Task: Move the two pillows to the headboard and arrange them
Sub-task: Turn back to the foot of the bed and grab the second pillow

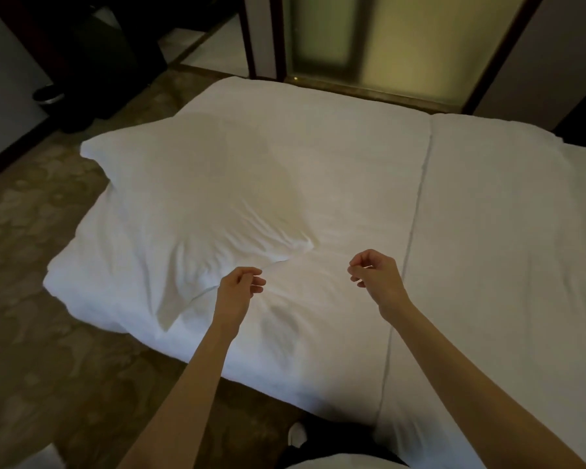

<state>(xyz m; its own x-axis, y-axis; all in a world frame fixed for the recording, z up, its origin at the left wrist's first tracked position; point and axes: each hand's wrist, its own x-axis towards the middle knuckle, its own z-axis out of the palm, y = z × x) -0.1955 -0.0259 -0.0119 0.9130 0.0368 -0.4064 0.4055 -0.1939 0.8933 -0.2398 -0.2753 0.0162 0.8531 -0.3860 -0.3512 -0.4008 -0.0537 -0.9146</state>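
A white pillow [197, 211] lies at an angle on the left part of the white bed [487, 248], one corner hanging over the bed's left edge. My left hand [241, 284] hovers just past the pillow's near corner, fingers loosely curled and holding nothing. My right hand [374, 275] is level with it further right, above the bedding, also loosely curled and holding nothing. The rumpled white mound [285, 316] beneath my hands could be a second pillow or just bedding; I cannot tell which. No headboard is in view.
Patterned carpet [48, 299] runs along the bed's left side. A frosted glass door [386, 38] with a dark frame stands beyond the far edge. Dark furniture [99, 55] is at the back left. A seam [416, 211] runs across the bedding. My white shoe [298, 433] is by the bed's near edge.
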